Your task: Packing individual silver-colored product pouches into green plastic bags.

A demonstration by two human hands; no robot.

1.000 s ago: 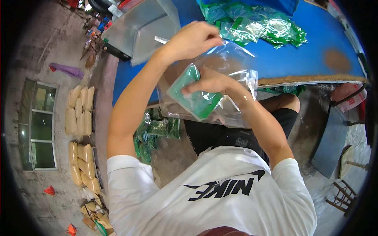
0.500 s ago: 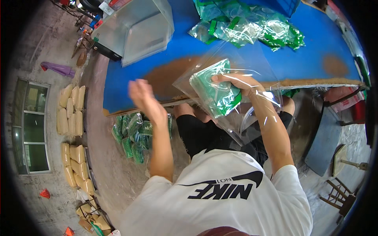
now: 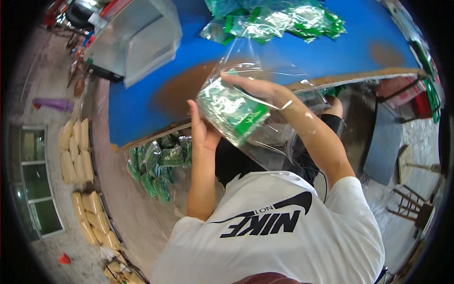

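A stack of shiny clear-and-green plastic packets point(image 3: 231, 106) sits inside a large clear plastic bag point(image 3: 243, 59) above the near edge of the blue table. My right hand point(image 3: 253, 87) reaches in under the bag's film and grips the stack, its thumb side along the top. At the stack's left side, my left hand point(image 3: 204, 132) is open, thumb stretched up and apart from the packets. Its palm is at the outside of the bag, and the other fingers are partly hidden behind it.
Similar green packets point(image 3: 279, 21) lie heaped on the blue table point(image 3: 364, 35). A translucent bin point(image 3: 151, 42) stands at the table's left. Filled green bags point(image 3: 153, 163) lie on the floor at lower left. A blue-grey bench point(image 3: 385, 142) is at right.
My left hand has come in from the left to the side of the bag. My right hand has carried the bagged stack left and turned it. The whole view has shifted slightly.
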